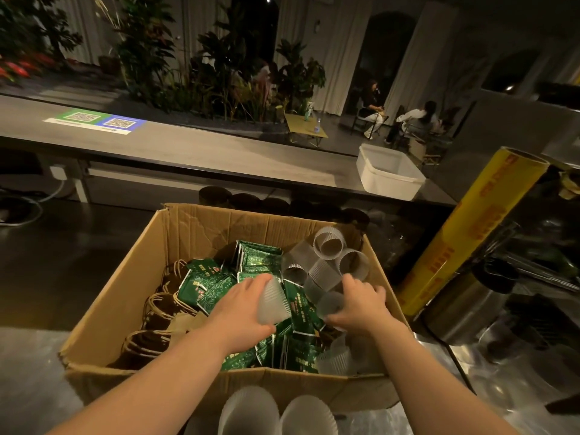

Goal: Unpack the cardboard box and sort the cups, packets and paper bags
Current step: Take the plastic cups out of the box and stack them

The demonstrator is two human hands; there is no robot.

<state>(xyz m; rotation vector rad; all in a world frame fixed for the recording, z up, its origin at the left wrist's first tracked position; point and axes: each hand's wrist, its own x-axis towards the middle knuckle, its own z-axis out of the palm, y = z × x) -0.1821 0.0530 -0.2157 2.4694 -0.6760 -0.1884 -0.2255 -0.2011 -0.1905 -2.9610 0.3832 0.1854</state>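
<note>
Two translucent ribbed cups, or perhaps short stacks of them (248, 412), stand mouth-down at the bottom edge of the view, just outside the near wall of an open cardboard box (201, 384). They are the only things visibly sorted out so far, so the job looks barely begun.

Both of the person's bare hands are reaching into the box. The left hand (241, 309) has its fingers and thumb wrapped round one translucent cup (273, 301), held on its side above the packets. The right hand (361, 304), just beside it, pinches a second cup (329, 306) between thumb and curled fingers.

Beneath and around both hands lies a loose heap of green printed packets (207, 287). There are too many, overlapping, to count, and they look like several dozen. To the left of the left hand, brown paper bags (157, 309) with twisted handles stand packed along the box wall. At least three groups of handles show, but the exact number cannot be told.

Beyond the right hand, in the far corner, about five more cups (329, 243) lie tumbled on their sides. At least one more (337, 359) sits below the right wrist by the near wall. That makes roughly ten cups in view, counting the two held.

All the packets, all the bags and most of the cups are left to unpack.
</note>
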